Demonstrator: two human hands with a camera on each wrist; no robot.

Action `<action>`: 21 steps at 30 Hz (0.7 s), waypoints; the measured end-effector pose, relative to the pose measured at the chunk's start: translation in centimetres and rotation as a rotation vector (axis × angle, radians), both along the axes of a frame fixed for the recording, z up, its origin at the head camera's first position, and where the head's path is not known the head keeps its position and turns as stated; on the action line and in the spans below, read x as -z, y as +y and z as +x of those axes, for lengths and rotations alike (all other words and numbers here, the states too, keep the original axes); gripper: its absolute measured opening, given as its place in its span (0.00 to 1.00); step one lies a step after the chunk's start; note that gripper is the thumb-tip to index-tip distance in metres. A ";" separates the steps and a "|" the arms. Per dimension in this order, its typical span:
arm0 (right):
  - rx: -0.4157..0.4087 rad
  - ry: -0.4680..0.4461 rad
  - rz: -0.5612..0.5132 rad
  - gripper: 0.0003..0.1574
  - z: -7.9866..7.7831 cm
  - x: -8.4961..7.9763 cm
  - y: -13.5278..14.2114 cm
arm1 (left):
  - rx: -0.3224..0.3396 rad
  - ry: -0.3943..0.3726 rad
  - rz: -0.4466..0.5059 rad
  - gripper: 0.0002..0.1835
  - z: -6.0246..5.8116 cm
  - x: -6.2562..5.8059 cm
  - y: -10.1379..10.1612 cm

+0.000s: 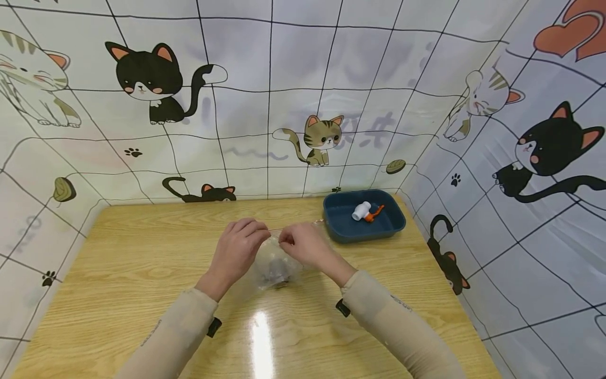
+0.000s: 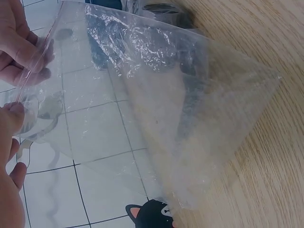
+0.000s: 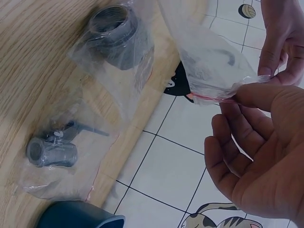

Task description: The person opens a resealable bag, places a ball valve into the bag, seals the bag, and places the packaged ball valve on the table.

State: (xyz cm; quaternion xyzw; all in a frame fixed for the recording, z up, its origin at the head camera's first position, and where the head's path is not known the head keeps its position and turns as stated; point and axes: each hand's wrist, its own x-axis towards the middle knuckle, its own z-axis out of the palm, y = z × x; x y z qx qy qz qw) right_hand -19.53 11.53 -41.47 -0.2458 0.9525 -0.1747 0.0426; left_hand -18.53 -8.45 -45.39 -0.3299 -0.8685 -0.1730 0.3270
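Note:
A clear zip bag (image 2: 156,109) with a red strip along its mouth hangs between my two hands, and I can make out nothing clearly inside it. My left hand (image 1: 239,246) pinches the mouth at one side; my right hand (image 1: 307,244) pinches it a short way along, its other fingers loosely bent in the right wrist view. Beyond the bag, in the right wrist view, a grey threaded pipe fitting (image 3: 111,35) lies in its own clear bag. A grey valve (image 3: 52,151) lies in another clear bag near the blue bin.
A dark blue bin (image 1: 364,235) stands at the table's back right corner, with a white valve with an orange handle (image 1: 363,211) inside. The wooden table (image 1: 156,252) meets cat-patterned sheeting (image 1: 246,116) at the back and sides.

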 end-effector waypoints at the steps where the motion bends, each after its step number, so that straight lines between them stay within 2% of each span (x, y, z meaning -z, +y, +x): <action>1: 0.003 -0.001 0.003 0.09 0.0 0.0 0.1 | 0.000 -0.002 0.005 0.06 0.0 0.0 0.0; 6: 0.011 -0.009 0.015 0.09 0.0 0.1 0.2 | 0.001 -0.010 0.035 0.04 0.0 -0.1 0.0; 13: 0.011 0.030 0.068 0.08 0.1 0.5 0.6 | 0.010 -0.027 0.065 0.03 -0.1 -0.3 0.0; 21: 0.007 -0.004 0.069 0.06 0.3 0.9 1.5 | 0.009 -0.038 0.109 0.03 -0.2 -0.5 -0.3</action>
